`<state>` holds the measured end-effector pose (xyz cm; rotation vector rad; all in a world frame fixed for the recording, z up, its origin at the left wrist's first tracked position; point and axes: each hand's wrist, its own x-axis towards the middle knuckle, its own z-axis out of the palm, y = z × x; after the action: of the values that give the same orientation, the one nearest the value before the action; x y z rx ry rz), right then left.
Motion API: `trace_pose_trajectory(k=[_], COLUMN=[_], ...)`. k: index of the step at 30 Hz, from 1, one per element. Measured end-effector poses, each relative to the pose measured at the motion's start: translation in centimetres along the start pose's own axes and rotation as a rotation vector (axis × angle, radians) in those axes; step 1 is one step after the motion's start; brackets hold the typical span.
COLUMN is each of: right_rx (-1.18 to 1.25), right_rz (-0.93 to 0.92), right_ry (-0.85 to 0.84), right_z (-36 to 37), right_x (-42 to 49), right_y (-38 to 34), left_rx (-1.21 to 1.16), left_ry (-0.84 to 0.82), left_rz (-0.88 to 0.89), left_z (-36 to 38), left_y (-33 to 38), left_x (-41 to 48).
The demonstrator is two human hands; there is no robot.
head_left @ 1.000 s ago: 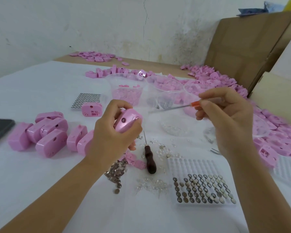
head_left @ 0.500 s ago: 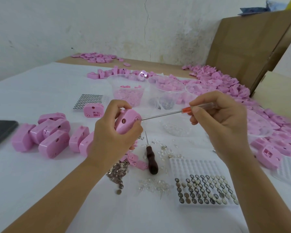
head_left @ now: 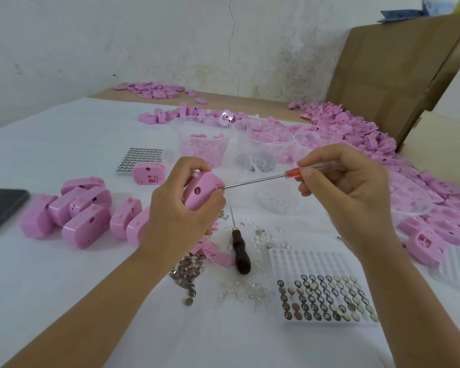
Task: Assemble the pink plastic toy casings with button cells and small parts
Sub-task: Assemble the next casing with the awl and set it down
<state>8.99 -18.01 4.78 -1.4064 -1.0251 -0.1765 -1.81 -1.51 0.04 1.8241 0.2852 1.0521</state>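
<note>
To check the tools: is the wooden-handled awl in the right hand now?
No, the right hand holds the screwdriver, while the awl lies on the table.

Bare white desk (head_left: 64, 301) lies open along the near edge and far left corner. Pink plastic casings (head_left: 85, 229), clear plastic cups (head_left: 178, 123), a dark wooden-handled awl (head_left: 241, 254) and a white button-cell tray (head_left: 303, 261) crowd the middle.

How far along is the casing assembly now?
Done: several closed casings lie grouped at left. In hand: the left hand grips one casing while the right hand holds the screwdriver, tip at its end. Left: a large pile of loose pink shells at right, and button cells in the tray.
</note>
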Motion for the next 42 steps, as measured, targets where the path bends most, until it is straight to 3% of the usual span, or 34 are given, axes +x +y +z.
trace_pose_trajectory(k=[37,42], right_rx=[-0.059,-0.123], right_rz=[-0.102,-0.123], right_ry=[-0.033,-0.078], right_z=[-0.14,-0.20], right_x=[0.00,-0.02], right_y=[0.00,0.18], left_rx=[0.131,0.234], left_ry=[0.025,0.043], left_rz=[0.068,0.168], left_z=[0.12,0.16], left_y=[0.08,-0.16], left_x=[-0.02,-0.03])
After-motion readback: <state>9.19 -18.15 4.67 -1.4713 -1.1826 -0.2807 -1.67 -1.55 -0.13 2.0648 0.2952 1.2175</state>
